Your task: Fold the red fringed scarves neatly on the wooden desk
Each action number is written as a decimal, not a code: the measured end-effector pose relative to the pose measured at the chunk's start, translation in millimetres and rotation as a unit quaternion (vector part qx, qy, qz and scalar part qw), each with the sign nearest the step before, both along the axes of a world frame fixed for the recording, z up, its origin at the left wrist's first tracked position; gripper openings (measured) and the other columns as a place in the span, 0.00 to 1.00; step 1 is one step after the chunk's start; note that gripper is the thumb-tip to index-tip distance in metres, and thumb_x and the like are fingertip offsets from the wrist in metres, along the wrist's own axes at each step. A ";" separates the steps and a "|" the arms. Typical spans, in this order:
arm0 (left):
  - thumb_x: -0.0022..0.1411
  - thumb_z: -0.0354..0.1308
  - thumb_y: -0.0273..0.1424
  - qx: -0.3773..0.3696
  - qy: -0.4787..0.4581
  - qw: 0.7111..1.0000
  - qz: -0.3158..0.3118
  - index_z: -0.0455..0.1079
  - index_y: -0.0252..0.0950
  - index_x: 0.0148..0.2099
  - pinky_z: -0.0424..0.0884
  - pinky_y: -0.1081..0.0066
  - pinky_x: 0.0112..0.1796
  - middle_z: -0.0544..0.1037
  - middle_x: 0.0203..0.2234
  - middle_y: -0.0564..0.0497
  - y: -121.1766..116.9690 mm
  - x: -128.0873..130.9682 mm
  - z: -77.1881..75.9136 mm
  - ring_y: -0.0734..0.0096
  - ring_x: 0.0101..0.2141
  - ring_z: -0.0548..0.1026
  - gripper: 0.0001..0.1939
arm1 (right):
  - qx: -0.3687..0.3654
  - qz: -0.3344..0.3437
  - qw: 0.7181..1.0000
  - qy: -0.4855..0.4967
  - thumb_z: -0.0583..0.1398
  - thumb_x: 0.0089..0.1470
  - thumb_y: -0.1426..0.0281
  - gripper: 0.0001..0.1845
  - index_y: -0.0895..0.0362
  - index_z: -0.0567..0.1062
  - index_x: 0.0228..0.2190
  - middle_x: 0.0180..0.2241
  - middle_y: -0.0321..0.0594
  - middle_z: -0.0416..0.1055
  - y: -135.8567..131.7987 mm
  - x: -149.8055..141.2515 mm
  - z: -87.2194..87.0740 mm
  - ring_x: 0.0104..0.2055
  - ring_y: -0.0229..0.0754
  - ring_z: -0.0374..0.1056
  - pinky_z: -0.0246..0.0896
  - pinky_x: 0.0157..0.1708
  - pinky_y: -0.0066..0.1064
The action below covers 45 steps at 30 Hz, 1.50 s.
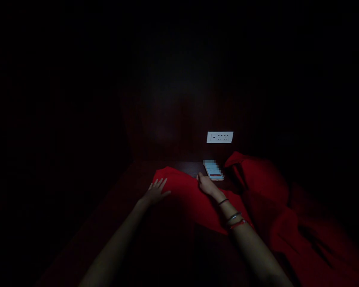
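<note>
A piece of red cloth (pixel 185 195) lies spread on a dark wooden surface in the middle of the head view. My left hand (pixel 156 192) rests on its left end, palm down with fingers spread. At the cloth's far edge, my right hand (pixel 206 184) is closed, its fingers curled and pressed together at the fabric, apparently gripping that edge. Just beyond the right hand lies a phone (pixel 214 169) with its screen lit. Bracelets circle my right wrist and forearm.
More red fabric (pixel 266 183) is bunched in folds on the right, running toward the lower right corner. A white socket panel (pixel 220 137) sits on the dark back wall above the phone. Deep darkness hides the surroundings.
</note>
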State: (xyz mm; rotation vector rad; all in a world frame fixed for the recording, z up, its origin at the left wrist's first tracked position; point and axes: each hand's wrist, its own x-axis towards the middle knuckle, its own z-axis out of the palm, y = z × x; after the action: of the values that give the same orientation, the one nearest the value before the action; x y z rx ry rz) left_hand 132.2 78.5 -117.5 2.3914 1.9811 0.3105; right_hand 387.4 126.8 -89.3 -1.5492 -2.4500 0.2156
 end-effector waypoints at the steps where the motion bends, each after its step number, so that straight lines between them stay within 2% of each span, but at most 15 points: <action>1: 0.53 0.37 0.52 -0.021 0.009 1.000 0.018 0.39 0.36 0.60 0.46 0.53 0.50 0.46 0.57 0.41 3.6 -0.5 -5.7 0.53 0.55 0.44 0.37 | 0.001 -0.011 1.000 -0.013 0.44 0.51 0.79 0.13 0.62 0.61 0.39 0.33 0.47 0.68 -0.3 2.1 0.5 0.34 0.39 0.65 0.52 0.31 0.26; 4: 0.48 0.37 0.57 -0.035 0.024 0.998 0.047 0.37 0.41 0.60 0.44 0.48 0.48 0.40 0.58 0.42 5.7 -6.6 -16.5 0.46 0.55 0.40 0.42 | 0.019 -0.048 0.995 -0.082 0.42 0.54 0.76 0.14 0.61 0.58 0.43 0.34 0.50 0.68 -1.8 6.0 -3.0 0.36 0.43 0.66 0.54 0.31 0.29; 7: 0.48 0.38 0.57 -0.001 0.044 0.998 0.036 0.38 0.43 0.60 0.42 0.47 0.48 0.37 0.58 0.44 -0.1 -9.7 -13.5 0.45 0.55 0.37 0.41 | 0.015 -0.057 0.991 -0.123 0.41 0.55 0.76 0.15 0.61 0.59 0.43 0.34 0.51 0.68 -4.3 4.0 -8.7 0.37 0.44 0.66 0.56 0.32 0.31; 11: 0.53 0.37 0.53 0.079 0.083 0.991 -0.073 0.40 0.41 0.60 0.39 0.54 0.51 0.35 0.58 0.47 -7.6 -0.6 -4.3 0.56 0.56 0.34 0.36 | 0.042 -0.055 0.990 -0.120 0.42 0.55 0.75 0.16 0.59 0.61 0.43 0.40 0.51 0.65 -9.8 -4.1 -6.5 0.42 0.45 0.62 0.54 0.38 0.36; 13: 0.54 0.35 0.53 0.042 0.081 0.991 -0.100 0.40 0.42 0.60 0.42 0.55 0.51 0.36 0.58 0.47 -8.5 4.5 -5.0 0.56 0.56 0.36 0.35 | 0.084 -0.043 0.991 -0.098 0.42 0.55 0.70 0.17 0.58 0.60 0.45 0.45 0.52 0.60 -13.3 -8.8 -3.7 0.47 0.47 0.57 0.51 0.42 0.39; 15: 0.52 0.34 0.55 -0.008 0.073 0.994 -0.078 0.41 0.42 0.59 0.43 0.52 0.50 0.39 0.58 0.47 -7.4 6.5 -9.0 0.53 0.56 0.38 0.36 | 0.095 0.010 0.993 -0.074 0.44 0.54 0.63 0.22 0.56 0.57 0.49 0.51 0.50 0.55 -16.4 -13.4 -4.9 0.52 0.48 0.50 0.48 0.46 0.42; 18: 0.49 0.34 0.57 -0.044 0.067 0.996 -0.046 0.40 0.42 0.60 0.41 0.50 0.50 0.38 0.58 0.47 -3.9 5.0 -14.3 0.51 0.56 0.37 0.40 | 0.010 0.092 0.993 -0.075 0.40 0.53 0.55 0.29 0.52 0.49 0.54 0.57 0.43 0.44 -18.6 -18.0 -16.0 0.57 0.49 0.39 0.37 0.50 0.50; 20: 0.48 0.34 0.58 -0.059 0.066 0.995 -0.041 0.38 0.42 0.60 0.38 0.50 0.50 0.37 0.58 0.48 -2.3 3.0 -14.6 0.52 0.56 0.36 0.41 | -0.057 0.097 0.990 -0.085 0.36 0.53 0.52 0.31 0.51 0.45 0.55 0.58 0.40 0.37 -17.9 -18.7 -24.8 0.58 0.48 0.33 0.29 0.51 0.53; 25: 0.47 0.35 0.59 -0.101 0.057 0.993 -0.009 0.35 0.42 0.60 0.36 0.47 0.50 0.34 0.58 0.51 -6.7 -4.8 -6.9 0.52 0.56 0.34 0.43 | -0.098 0.078 0.989 -0.083 0.35 0.52 0.52 0.33 0.53 0.42 0.56 0.59 0.37 0.33 -16.9 -17.5 -27.6 0.59 0.47 0.28 0.24 0.51 0.53; 28: 0.48 0.37 0.57 -0.116 0.059 0.991 0.042 0.36 0.44 0.60 0.37 0.45 0.49 0.35 0.58 0.49 -13.5 -11.0 -3.3 0.49 0.56 0.34 0.41 | -0.039 0.080 0.993 -0.072 0.36 0.53 0.55 0.31 0.55 0.45 0.56 0.58 0.39 0.34 -22.9 -21.6 -19.0 0.59 0.47 0.26 0.22 0.52 0.52; 30: 0.50 0.37 0.55 -0.084 0.071 0.993 0.054 0.39 0.43 0.60 0.37 0.45 0.49 0.36 0.58 0.48 -17.3 -12.5 -2.8 0.49 0.56 0.34 0.38 | 0.000 0.113 0.992 -0.055 0.38 0.53 0.54 0.32 0.56 0.45 0.56 0.58 0.40 0.34 -29.0 -26.9 -15.0 0.59 0.45 0.25 0.21 0.52 0.50; 33: 0.57 0.36 0.45 -0.013 0.076 0.997 -0.014 0.39 0.37 0.60 0.41 0.53 0.51 0.38 0.58 0.46 -19.1 -9.3 -5.4 0.57 0.56 0.36 0.31 | -0.041 0.160 0.985 -0.052 0.38 0.50 0.49 0.36 0.55 0.43 0.56 0.59 0.40 0.33 -37.2 -35.1 -15.9 0.59 0.46 0.26 0.23 0.53 0.48; 37: 0.60 0.32 0.35 -0.009 0.074 0.990 -0.117 0.43 0.32 0.59 0.48 0.64 0.51 0.46 0.57 0.46 -15.6 -4.4 -15.5 0.66 0.56 0.43 0.26 | -0.100 0.149 0.981 -0.076 0.37 0.48 0.46 0.38 0.52 0.41 0.56 0.59 0.39 0.30 -41.2 -38.2 -23.8 0.59 0.47 0.25 0.22 0.53 0.47; 41: 0.59 0.36 0.42 0.000 0.070 0.994 -0.086 0.49 0.31 0.58 0.48 0.63 0.51 0.49 0.56 0.43 -16.3 -9.0 -24.4 0.61 0.55 0.46 0.29 | -0.104 0.141 0.981 -0.083 0.37 0.47 0.46 0.38 0.52 0.40 0.56 0.59 0.39 0.28 -42.9 -30.9 -25.9 0.59 0.47 0.23 0.23 0.54 0.45; 45: 0.56 0.38 0.48 -0.006 0.026 0.995 -0.092 0.46 0.35 0.58 0.49 0.63 0.51 0.47 0.57 0.45 -25.1 -16.9 -16.6 0.60 0.55 0.47 0.33 | -0.122 0.151 0.975 -0.104 0.42 0.47 0.47 0.40 0.55 0.43 0.56 0.58 0.43 0.32 -39.0 -26.7 -14.5 0.59 0.49 0.27 0.27 0.54 0.45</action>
State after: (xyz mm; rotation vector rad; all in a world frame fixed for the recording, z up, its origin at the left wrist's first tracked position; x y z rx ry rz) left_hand 115.2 53.3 -134.2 2.5763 1.7573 0.2331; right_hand 360.7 87.8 -103.8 -1.3345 -2.9176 0.4426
